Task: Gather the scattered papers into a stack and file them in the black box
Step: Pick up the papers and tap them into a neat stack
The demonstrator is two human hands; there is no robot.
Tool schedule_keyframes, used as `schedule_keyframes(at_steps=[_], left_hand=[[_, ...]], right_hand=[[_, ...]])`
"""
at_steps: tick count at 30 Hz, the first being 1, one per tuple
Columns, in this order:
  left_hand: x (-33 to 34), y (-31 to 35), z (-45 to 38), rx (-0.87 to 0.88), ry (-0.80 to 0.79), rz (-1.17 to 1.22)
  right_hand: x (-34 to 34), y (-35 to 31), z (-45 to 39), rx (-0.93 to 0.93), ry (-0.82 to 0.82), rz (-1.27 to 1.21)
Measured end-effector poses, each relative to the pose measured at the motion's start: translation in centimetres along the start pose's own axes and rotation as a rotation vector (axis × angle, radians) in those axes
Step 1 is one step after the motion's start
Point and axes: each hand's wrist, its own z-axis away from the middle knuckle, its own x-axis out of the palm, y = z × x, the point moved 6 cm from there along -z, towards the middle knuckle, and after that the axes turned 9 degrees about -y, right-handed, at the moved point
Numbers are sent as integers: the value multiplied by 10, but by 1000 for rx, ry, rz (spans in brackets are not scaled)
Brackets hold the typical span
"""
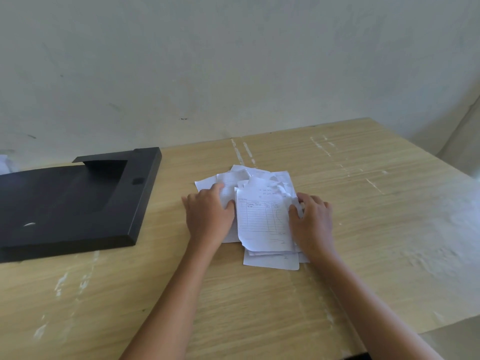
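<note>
At the tabletop's (363, 229) left edge lay the black box (78, 203). Right of it, I saw the left hand (207, 216) pressing flat on the papers (262, 222) piled mid-tabletop, long axis near-to-far, while the right hand (311, 219) pinched their crumpled right side. I judged the left hand nearer the box.

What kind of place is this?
Likely a plain office or study room: a wooden table against a bare wall, a black box for filing, and handwritten ruled papers.

White ruled papers (262, 219), black box (78, 201)
</note>
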Motion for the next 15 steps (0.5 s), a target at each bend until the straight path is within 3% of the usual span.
schedule_keyframes(at_steps=[5,15], left_hand=[[-5,-17,-9,-175,-66,-68],[-16,-6,12,-192,-194,-203]], right_hand=[[-2,-3,2,0,-14,11],[-6,-7,6,-45,12,-100]])
